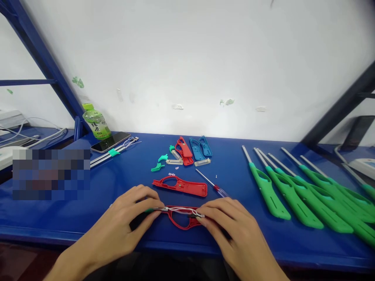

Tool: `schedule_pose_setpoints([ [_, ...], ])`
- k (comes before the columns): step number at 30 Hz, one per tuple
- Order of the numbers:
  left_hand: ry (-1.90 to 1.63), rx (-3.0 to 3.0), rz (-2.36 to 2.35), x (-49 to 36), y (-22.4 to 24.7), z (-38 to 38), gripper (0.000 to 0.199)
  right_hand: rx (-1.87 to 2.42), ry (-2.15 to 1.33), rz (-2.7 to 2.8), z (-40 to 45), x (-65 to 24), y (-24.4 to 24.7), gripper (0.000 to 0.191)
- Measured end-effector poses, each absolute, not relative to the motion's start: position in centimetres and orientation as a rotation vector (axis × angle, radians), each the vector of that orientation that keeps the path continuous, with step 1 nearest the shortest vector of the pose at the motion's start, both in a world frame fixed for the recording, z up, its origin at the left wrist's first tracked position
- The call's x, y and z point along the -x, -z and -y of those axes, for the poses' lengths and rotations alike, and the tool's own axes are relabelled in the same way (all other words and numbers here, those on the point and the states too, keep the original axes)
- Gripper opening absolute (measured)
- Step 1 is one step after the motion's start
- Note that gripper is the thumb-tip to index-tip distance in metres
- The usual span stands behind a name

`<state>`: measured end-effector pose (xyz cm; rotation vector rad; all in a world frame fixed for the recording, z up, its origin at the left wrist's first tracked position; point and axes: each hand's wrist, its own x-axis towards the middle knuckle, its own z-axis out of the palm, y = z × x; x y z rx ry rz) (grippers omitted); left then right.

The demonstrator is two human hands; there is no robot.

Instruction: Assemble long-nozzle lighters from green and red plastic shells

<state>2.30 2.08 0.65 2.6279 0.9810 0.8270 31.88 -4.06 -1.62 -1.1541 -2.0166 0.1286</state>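
Note:
My left hand (129, 216) is closed in a pinch on the end of a thin metal lighter tube with a bit of green on it. White wires (181, 210) run from the tube to my right hand (237, 222). Its fingertips pinch a small black igniter part (193, 216) at the wires' other end. Both hands are just over a red lighter handle half (178, 224) with a finger loop, near the table's front edge. My right fingers hide part of that shell. Just beyond lies another red handle half (187, 187), open side up.
A screwdriver (219, 190) lies behind my right hand. Red shells (184, 150), blue shells (200, 148), clear fuel tanks (202, 162) and green triggers (158, 167) lie farther back. Several green lighters (269, 193) are at right. Metal tubes (108, 155), a phone (110, 142) and a bottle (96, 123) are left.

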Motion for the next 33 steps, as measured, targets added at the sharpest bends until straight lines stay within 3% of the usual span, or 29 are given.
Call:
schedule_pose_setpoints([
  [13,-0.584,-2.788,-0.91,-5.9,-0.4,-3.0,0.017,1.167,-0.229,1.988,4.2,-31.9,1.6,0.015],
  [18,-0.613,-2.963,-0.841,-6.2,-0.4,-2.9,0.029,1.158,-0.227,1.993,4.3,-31.8,1.7,0.014],
  [27,-0.645,-2.986,-0.875,-6.2,0.0,-2.7,0.026,1.189,-0.22,2.006,4.3,-31.7,1.5,0.015],
  [33,-0.671,-2.936,-0.861,-6.2,-0.3,-3.1,0.038,1.19,-0.264,2.004,4.5,-31.9,1.8,0.017],
])
